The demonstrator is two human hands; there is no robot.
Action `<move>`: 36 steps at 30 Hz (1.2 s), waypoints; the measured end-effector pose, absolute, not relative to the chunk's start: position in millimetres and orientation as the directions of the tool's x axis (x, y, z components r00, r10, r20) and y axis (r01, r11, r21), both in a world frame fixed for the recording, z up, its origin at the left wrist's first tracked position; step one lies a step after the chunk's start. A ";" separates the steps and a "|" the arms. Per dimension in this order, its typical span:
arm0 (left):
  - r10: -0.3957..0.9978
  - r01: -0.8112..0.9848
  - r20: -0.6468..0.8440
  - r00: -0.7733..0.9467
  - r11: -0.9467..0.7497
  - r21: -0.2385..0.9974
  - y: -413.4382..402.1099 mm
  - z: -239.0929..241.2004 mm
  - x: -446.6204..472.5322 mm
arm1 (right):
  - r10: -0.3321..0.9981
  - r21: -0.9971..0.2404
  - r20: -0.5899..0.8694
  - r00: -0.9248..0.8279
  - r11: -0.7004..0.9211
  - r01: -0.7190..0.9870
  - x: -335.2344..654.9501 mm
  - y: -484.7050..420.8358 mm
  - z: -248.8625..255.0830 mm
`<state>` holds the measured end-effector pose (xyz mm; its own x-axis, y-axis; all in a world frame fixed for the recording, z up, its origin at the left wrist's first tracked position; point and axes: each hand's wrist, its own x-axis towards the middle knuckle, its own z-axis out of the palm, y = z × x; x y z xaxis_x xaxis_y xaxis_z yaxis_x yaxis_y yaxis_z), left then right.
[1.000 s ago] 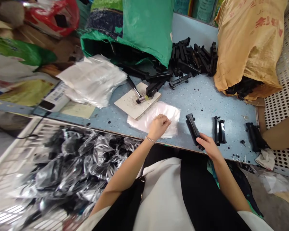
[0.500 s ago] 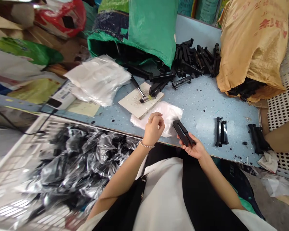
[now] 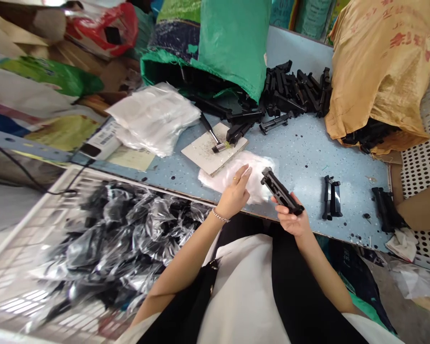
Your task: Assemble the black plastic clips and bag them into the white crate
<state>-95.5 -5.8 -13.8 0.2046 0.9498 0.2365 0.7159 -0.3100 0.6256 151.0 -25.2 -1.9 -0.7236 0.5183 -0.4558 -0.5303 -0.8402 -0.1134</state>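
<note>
My right hand (image 3: 294,217) grips a long black plastic part (image 3: 281,192) by its near end, its far end pointing up and left. My left hand (image 3: 235,192), with a ring and a bead bracelet, holds nothing. Its index and middle fingers reach out over a stack of thin clear plastic bags (image 3: 261,167) at the table edge. Whether the fingertips press on the bags I cannot tell. Beyond them, a small hammer (image 3: 215,138) lies on a pale board (image 3: 200,152), beside more black parts (image 3: 239,131).
A green sack (image 3: 232,48) and a tan sack (image 3: 380,71) spill black parts (image 3: 294,88) at the back. Two parts (image 3: 331,198) lie side by side on the right. At left are another bag stack (image 3: 157,117) and a white crate (image 3: 25,229) of bagged parts (image 3: 129,239).
My left hand has gone from curled fingers to stretched ones over the bags. In my right hand the black part has turned, now showing its hollow, ribbed side.
</note>
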 end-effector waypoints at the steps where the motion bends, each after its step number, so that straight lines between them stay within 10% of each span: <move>1: 0.955 0.710 0.227 0.191 -0.295 0.640 -4.5 -14.4 -97.4 | 0.515 -0.150 -0.443 -0.734 -0.850 -0.506 156.6 -28.4 0.3; 11: 0.875 0.695 0.357 0.329 -0.480 0.535 -21.3 -6.1 -67.3 | 0.502 -0.340 -0.537 -0.678 -0.864 -0.371 152.6 -27.1 5.1; 17: 0.687 0.421 0.417 0.596 -0.709 0.566 -49.7 -6.7 -42.9 | 0.815 -0.804 -0.498 -0.296 -0.561 -0.194 127.2 -22.3 -5.1; 24: 0.846 0.429 0.384 0.369 -0.522 0.738 -51.7 25.0 -76.9 | 0.828 -0.975 -0.178 -0.532 -0.075 0.210 156.6 -33.7 16.8; 30: 0.972 0.632 -0.071 0.226 -0.091 0.770 -108.2 84.0 -177.4 | 0.937 -0.689 0.071 -0.342 0.294 0.662 170.7 -11.6 -33.0; 36: 0.768 0.812 -0.632 0.102 0.303 0.499 -161.3 -35.0 -241.7 | 0.967 -0.774 0.157 -0.200 0.246 0.584 180.7 -9.1 -48.3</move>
<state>-241.7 -161.3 -35.0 0.1021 0.7682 -0.6320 0.8120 0.3027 0.4991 180.7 -9.1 -48.3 -0.1998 0.9673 0.1565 0.5841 0.2458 -0.7735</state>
